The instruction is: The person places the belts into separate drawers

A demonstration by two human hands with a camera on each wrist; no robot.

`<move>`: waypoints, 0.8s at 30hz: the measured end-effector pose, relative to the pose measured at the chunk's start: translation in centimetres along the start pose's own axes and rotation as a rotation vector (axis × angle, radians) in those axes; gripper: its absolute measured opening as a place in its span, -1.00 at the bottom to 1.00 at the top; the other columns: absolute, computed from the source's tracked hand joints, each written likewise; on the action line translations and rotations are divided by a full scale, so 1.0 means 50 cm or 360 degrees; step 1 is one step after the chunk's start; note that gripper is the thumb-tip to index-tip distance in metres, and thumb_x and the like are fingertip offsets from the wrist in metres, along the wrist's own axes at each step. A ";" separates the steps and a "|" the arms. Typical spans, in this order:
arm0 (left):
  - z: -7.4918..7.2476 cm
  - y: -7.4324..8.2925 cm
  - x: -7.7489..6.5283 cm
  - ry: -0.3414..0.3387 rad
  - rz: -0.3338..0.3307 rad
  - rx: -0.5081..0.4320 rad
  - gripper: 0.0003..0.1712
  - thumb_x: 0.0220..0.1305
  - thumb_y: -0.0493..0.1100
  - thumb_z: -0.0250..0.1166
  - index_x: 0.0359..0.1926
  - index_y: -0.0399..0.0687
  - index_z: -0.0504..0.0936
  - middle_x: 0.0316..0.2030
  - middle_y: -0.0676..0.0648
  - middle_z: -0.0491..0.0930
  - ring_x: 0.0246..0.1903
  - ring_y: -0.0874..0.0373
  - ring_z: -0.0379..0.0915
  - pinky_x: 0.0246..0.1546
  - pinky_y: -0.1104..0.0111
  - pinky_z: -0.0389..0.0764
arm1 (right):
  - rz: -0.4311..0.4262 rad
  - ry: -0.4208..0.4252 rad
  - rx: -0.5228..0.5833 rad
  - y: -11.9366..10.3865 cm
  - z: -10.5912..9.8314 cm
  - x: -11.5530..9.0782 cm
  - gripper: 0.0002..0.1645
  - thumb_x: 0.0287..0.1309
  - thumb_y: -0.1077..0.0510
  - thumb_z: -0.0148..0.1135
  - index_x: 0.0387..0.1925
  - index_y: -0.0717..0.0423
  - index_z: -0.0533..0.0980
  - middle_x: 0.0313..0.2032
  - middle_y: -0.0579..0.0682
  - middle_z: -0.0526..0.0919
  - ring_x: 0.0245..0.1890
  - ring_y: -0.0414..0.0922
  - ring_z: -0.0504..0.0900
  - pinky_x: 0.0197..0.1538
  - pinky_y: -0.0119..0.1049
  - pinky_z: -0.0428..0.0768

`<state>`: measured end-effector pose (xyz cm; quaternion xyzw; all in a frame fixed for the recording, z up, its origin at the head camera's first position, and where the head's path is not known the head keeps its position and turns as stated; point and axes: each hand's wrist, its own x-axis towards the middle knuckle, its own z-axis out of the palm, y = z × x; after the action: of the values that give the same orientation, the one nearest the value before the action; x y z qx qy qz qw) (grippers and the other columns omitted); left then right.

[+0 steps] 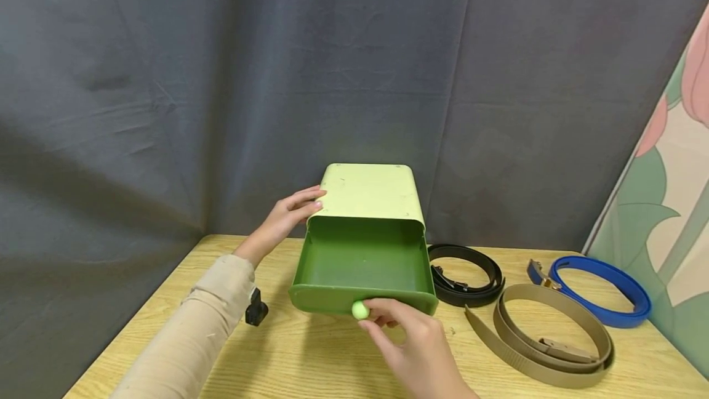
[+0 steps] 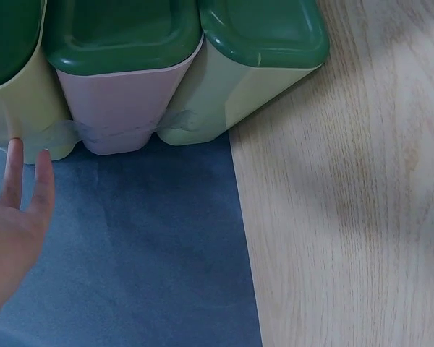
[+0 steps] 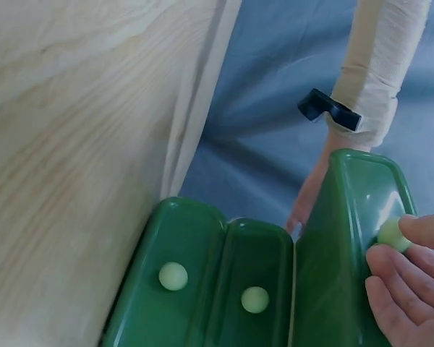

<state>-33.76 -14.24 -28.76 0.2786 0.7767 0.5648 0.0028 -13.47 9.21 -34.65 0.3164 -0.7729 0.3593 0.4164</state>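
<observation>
A pale yellow drawer unit [image 1: 371, 189] stands on the table, its green drawer [image 1: 362, 254] pulled out toward me and bare inside. My right hand [image 1: 418, 340] pinches the drawer's round light-green knob [image 1: 360, 310] between thumb and fingers. Against the left side of the unit rests my left hand [image 1: 290, 211], its fingers fairly straight. In the right wrist view, the pulled-out drawer front [image 3: 369, 191] sticks out beyond two other green drawer fronts [image 3: 257, 253], each with a round knob [image 3: 254, 299]. Seen from the left wrist, my left fingers reach the yellow casing [image 2: 29, 119].
A black belt [image 1: 471, 297], a tan belt [image 1: 554, 368] and a blue belt [image 1: 623, 316] lie coiled on the wooden table [image 1: 310, 368] at right. Pink [image 2: 123, 108] and pale green [image 2: 217, 94] casings adjoin the yellow one. A grey curtain [image 1: 343, 79] hangs behind.
</observation>
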 end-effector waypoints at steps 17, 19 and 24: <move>0.005 -0.003 -0.008 0.0039 0.0031 -0.0021 -0.49 0.48 0.01 0.15 0.37 0.01 0.45 0.46 0.04 0.20 0.35 -0.02 0.25 0.26 -0.08 0.30 | 0.0255 -0.0071 -0.0132 0.024 -0.141 -0.042 -0.54 -0.17 0.38 0.56 -0.21 -0.11 0.68 -0.35 -0.26 0.72 -0.42 -0.37 0.60 -0.29 -0.58 0.48; 0.004 -0.003 -0.009 0.0046 0.0033 -0.0015 -0.48 0.48 0.03 0.15 0.37 0.02 0.46 0.46 0.05 0.20 0.35 -0.01 0.24 0.24 -0.06 0.31 | 0.0267 -0.0057 -0.0157 0.031 -0.158 -0.047 -0.52 -0.20 0.40 0.56 -0.23 -0.14 0.68 -0.36 -0.28 0.71 -0.41 -0.38 0.59 -0.28 -0.59 0.47; 0.003 -0.001 -0.009 0.0056 0.0026 -0.0002 -0.48 0.47 0.05 0.15 0.37 0.07 0.46 0.46 0.10 0.20 0.35 0.02 0.23 0.22 -0.05 0.33 | 0.0356 -0.0065 -0.0174 0.050 -0.194 -0.060 -0.46 -0.23 0.48 0.53 -0.26 -0.15 0.69 -0.36 -0.31 0.70 -0.39 -0.37 0.58 -0.27 -0.60 0.47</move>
<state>-33.33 -14.31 -29.01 0.2752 0.7739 0.5702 -0.0153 -10.04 19.07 -34.14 0.2123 -0.8302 0.3543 0.3746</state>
